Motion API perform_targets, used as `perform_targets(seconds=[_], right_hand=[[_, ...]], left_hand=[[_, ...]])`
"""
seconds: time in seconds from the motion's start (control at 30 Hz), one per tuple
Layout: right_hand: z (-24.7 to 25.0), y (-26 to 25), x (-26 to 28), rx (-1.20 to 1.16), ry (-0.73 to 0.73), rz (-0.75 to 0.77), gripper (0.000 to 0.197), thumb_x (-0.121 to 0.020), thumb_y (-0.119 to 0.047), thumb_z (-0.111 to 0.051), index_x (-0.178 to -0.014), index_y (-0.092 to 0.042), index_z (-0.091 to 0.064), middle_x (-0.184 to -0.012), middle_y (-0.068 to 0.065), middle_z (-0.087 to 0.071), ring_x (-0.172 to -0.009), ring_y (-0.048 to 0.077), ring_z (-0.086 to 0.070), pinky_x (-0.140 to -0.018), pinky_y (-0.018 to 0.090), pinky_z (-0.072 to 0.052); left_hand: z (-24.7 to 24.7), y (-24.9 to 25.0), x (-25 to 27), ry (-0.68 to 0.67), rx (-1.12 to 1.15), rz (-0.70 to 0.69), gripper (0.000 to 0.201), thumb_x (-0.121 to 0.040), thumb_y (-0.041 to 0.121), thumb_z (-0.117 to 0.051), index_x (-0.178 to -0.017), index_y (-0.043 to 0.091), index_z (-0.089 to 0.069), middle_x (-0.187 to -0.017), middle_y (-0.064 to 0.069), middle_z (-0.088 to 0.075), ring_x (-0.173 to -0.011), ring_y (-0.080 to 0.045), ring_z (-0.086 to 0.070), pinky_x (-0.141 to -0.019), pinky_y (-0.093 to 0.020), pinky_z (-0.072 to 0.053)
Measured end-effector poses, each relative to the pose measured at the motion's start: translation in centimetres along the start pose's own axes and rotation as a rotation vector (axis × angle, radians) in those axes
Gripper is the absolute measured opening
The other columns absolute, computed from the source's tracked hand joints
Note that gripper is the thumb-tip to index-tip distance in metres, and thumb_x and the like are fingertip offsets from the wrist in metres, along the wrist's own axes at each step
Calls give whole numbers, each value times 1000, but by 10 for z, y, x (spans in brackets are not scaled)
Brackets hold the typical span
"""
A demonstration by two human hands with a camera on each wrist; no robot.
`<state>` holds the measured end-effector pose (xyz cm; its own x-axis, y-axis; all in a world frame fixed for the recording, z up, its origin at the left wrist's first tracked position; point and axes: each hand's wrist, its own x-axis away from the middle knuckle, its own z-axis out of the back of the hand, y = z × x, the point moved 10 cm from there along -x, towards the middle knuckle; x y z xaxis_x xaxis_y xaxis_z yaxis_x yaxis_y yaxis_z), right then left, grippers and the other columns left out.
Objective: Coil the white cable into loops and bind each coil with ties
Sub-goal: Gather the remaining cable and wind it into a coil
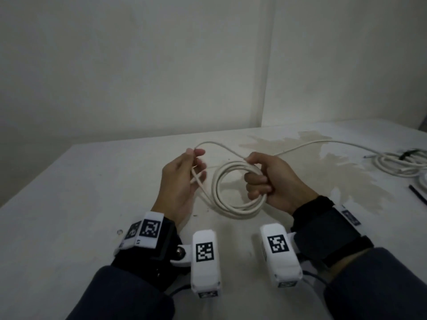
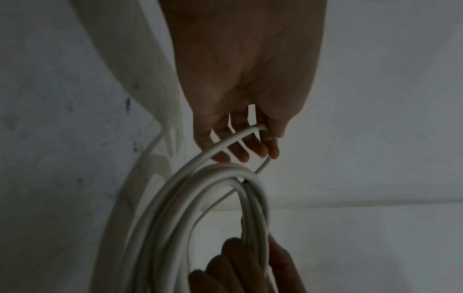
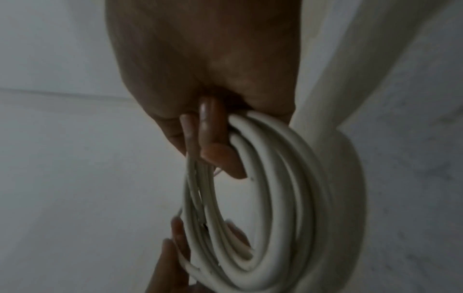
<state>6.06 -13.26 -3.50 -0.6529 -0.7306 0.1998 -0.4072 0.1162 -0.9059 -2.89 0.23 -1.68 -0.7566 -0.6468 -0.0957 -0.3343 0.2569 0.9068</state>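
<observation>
— Where does the coil sit?
— Above the table, between the hands: the right hand grips its right side, the left hand is just left of it with a strand across its fingers.
— And farther off?
— A strand runs right toward another cable bundle at the table's right edge.

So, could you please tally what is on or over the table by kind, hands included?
Hands: 2, left hand, right hand
White cable coils: 2, held coil, far coil
Loose black ties: 1
Total: 5
</observation>
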Motion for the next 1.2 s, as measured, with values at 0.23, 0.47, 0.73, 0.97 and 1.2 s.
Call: perform_targets(seconds=[0.23, 0.47, 0.73, 0.97, 1.2], right_hand=[[-15, -7, 7, 218, -29, 66, 23, -87, -16, -44, -64, -17, -39, -40, -4, -23, -32, 9, -15, -37, 18, -23], [-17, -21, 9, 295, 14, 241, 43, -94, -8, -44, -55, -20, -55, -41, -4, -29, -33, 9, -23, -36, 17, -26], [-12, -47, 19, 507, 203, 544, 28, -84, -20, -72, -81, -10, -46, -60, 4, -65, -48, 14, -58, -48, 23, -46], [1, -57, 13, 828, 253, 641, 22, -81, -42, -72, -70, -23, -74, -84, -9, -72, -89, 8, -65, -83, 29, -45], [-12, -45, 12, 330, 15, 513, 22, -87, -13, -66, -66, -6, -71, -84, 11, -70, -84, 20, -67, -82, 33, -54]], left_hand=[[-40, -10, 16, -282, -151, 81, 30, -101, 26, -43, -109, 11, -67, -106, -11, -71, -93, -24, -69, -79, -41, -59], [-46, -13, 16, -299, -267, 93, 27, -100, 24, -46, -98, 10, -70, -63, -7, -62, -38, -11, -48, -39, -18, -38], [-28, 2, 9, -89, -340, -34, 36, -94, 15, -54, -58, 13, -52, -42, 5, -36, -34, -6, -27, -38, -16, -21], [-26, 21, 9, -50, -501, -253, 29, -90, 13, -59, -67, -4, -66, -41, 12, -41, -42, -4, -38, -43, -16, -29], [-14, 35, 10, 89, -503, -341, 35, -91, 29, -63, -69, 3, -72, -53, 0, -59, -53, -10, -52, -68, -40, -54]])
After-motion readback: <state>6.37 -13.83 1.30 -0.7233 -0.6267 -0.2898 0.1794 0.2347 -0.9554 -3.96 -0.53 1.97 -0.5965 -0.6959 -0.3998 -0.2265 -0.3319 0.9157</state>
